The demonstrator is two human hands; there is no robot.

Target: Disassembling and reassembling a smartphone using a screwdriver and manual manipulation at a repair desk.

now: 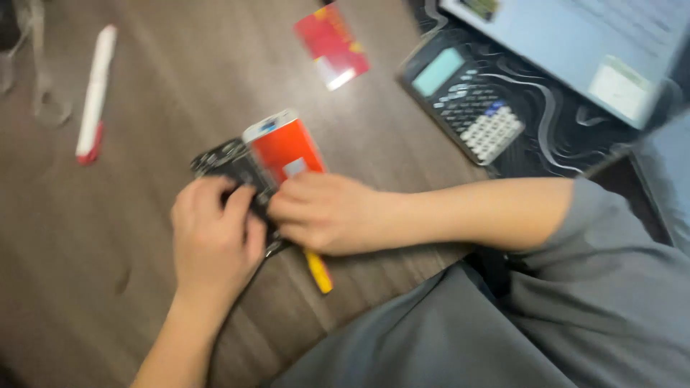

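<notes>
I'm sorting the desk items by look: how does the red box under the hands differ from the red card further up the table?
The red box is thick, with a white end; the red card is flat and thin, with a white strip at one edge. The box is touched by the right hand, with the left hand beside it on a black object; the card lies alone, untouched. Both are mainly red and rest on the wooden table.

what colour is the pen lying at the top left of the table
White with a red end; the pen shows in the head view, a bit blurred.
</notes>
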